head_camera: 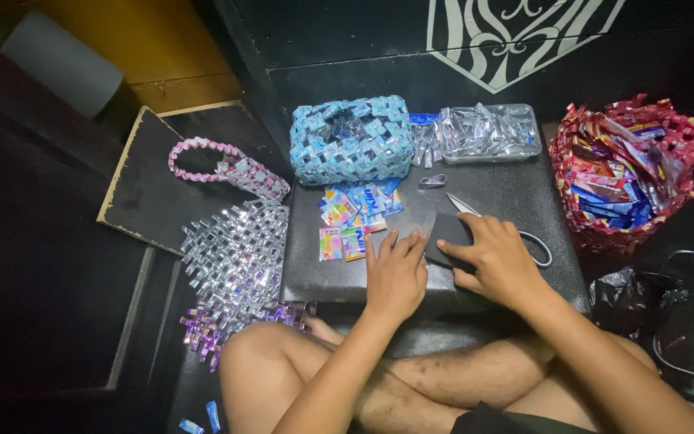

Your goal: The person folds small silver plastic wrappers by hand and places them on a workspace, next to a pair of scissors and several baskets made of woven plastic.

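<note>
both hands press flat, fingers spread: left hand [396, 275] beside, right hand [495, 259] on the thin dark sheet [446, 235] before the blue woven basket [351, 139]; likely light, bendy, best pinched at its edge.

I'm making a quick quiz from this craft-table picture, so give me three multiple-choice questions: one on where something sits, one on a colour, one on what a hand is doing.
1. Where is the red woven basket?
A. at the right edge of the black board
B. on the person's lap
C. left of the silver woven mat

2. What colour is the woven box at the back of the board?
A. yellow
B. light blue
C. green

3. What is the right hand doing?
A. holding a cup in the air
B. resting on a dark flat pad, with scissors partly under it
C. reaching into the clear tray

Answers: 1 A, it stands beside the board's right side. 2 B, its woven strips are pale blue. 3 B, the fingers lie over the pad, while the left hand lies flat beside it.
</note>
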